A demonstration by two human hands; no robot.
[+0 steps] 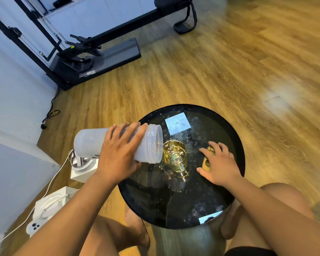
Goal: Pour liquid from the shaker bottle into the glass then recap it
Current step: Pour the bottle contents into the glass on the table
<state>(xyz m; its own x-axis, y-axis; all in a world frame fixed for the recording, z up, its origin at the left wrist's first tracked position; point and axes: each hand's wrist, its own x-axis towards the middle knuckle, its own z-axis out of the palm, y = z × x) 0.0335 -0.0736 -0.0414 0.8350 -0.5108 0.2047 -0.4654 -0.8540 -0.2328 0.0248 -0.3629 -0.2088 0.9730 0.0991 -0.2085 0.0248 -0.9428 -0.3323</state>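
Observation:
My left hand (pixel 118 150) grips a translucent white shaker bottle (pixel 87 141) with no cap on it, tipped nearly level so its open mouth hangs over the rim of a clear glass (pixel 175 156). The glass stands on the round black glass table (pixel 174 204) and holds yellow liquid almost up to its rim. To the right of the glass my right hand (pixel 218 163) lies over a gold-coloured cap (pixel 207 163) on the table, fingers spread across it; most of the cap is hidden under the hand.
The floor around the table is wood. White boxes (pixel 50 204) with cables and a white device (pixel 33 228) sit on the floor at the left. A black exercise machine (pixel 92 56) stands at the back left. My bare knees are under the table's near edge.

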